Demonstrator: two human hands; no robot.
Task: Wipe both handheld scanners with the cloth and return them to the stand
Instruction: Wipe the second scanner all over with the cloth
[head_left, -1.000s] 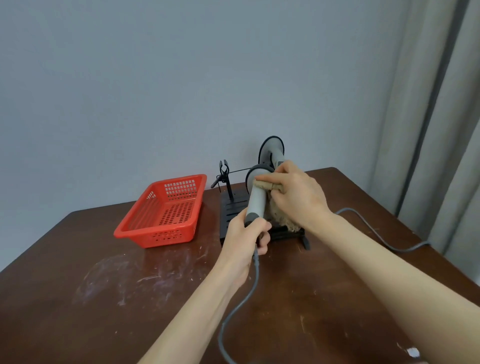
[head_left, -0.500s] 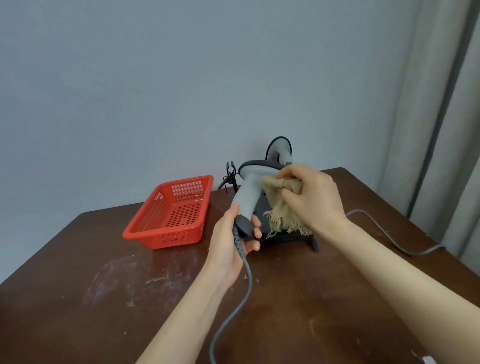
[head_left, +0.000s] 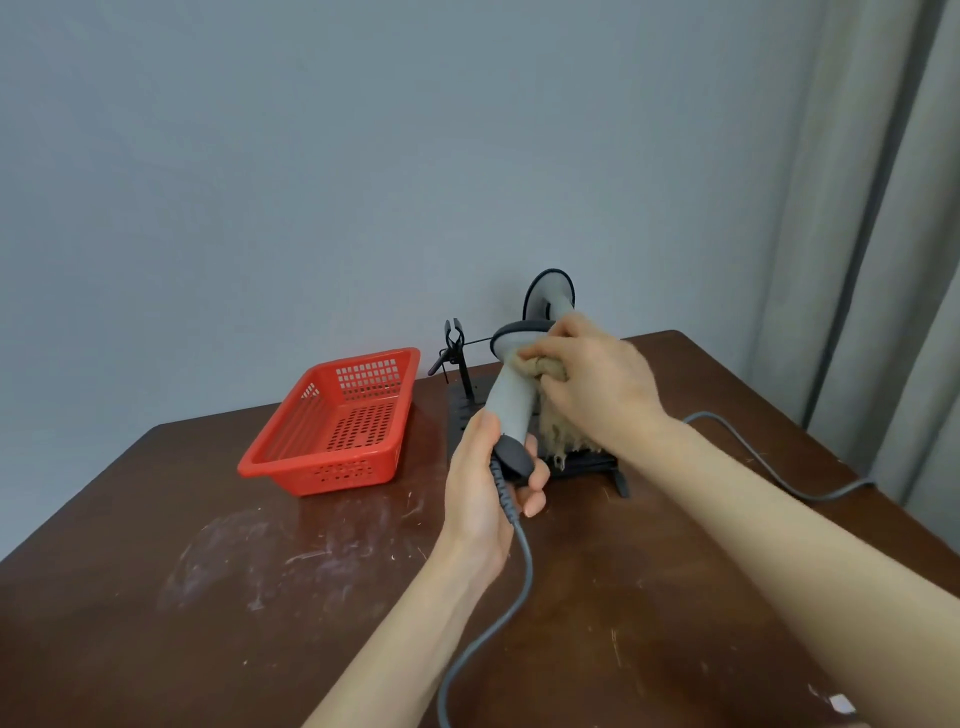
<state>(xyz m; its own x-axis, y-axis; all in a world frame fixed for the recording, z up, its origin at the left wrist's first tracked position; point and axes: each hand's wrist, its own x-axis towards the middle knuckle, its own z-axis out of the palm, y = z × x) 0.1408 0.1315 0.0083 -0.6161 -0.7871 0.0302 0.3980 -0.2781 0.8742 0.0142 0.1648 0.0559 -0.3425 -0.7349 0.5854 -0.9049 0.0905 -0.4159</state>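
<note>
Scanner (head_left: 511, 402) seemingly more upright against cloth (head_left: 558, 426)

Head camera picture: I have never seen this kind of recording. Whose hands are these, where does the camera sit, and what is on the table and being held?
There is no machine here. A person wears one camera on the head, and it looks down at their own two hands. The left hand grips the lower handle of a grey handheld scanner, whose cable trails toward the viewer. The right hand presses a frayed tan cloth against the scanner just below its head. Behind the hands a second scanner stands upright, apparently on the black stand. A red basket sits to the left on the brown table.
</note>
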